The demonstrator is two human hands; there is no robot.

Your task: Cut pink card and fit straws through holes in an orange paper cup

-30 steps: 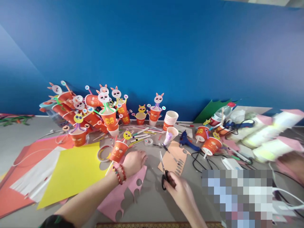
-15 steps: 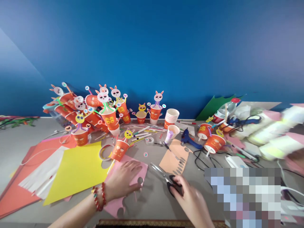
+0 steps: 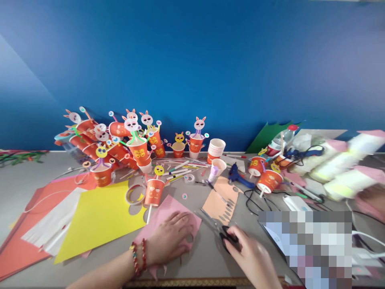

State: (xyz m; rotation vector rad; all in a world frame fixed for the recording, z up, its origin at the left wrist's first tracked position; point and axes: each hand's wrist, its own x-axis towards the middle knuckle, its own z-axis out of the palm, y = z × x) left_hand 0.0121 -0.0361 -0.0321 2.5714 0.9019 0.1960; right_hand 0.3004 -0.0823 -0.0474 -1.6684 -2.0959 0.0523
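Note:
My left hand (image 3: pixel 170 240), with red beads at the wrist, lies flat with its fingers spread on a pink sheet (image 3: pixel 168 206) that has cut-out holes. Black-handled scissors (image 3: pixel 224 233) are in my right hand (image 3: pixel 251 251), their blades slightly parted and pointing up and left. Peach paper (image 3: pixel 218 200) with a row of small oval holes lies just beyond the blades. An orange cup (image 3: pixel 154 192) with a yellow face and a white stick stands behind the pink sheet. Tape rolls (image 3: pixel 136 194) and a yellow sheet (image 3: pixel 102 220) are to its left.
Decorated cups (image 3: pixel 138 148) crowd the back left. Stacked cups (image 3: pixel 215 148), a blue glue gun (image 3: pixel 239 176) and black cables stand further right. White rolls (image 3: pixel 333 160) with pink ends lie at the right, where another person's blurred hand (image 3: pixel 373 200) shows. A pixelated area covers the lower right.
My left hand and the pink sheet have moved right, and the sheet has turned. My right hand has shifted slightly right with the scissors. The orange cup beside the sheet now leans less.

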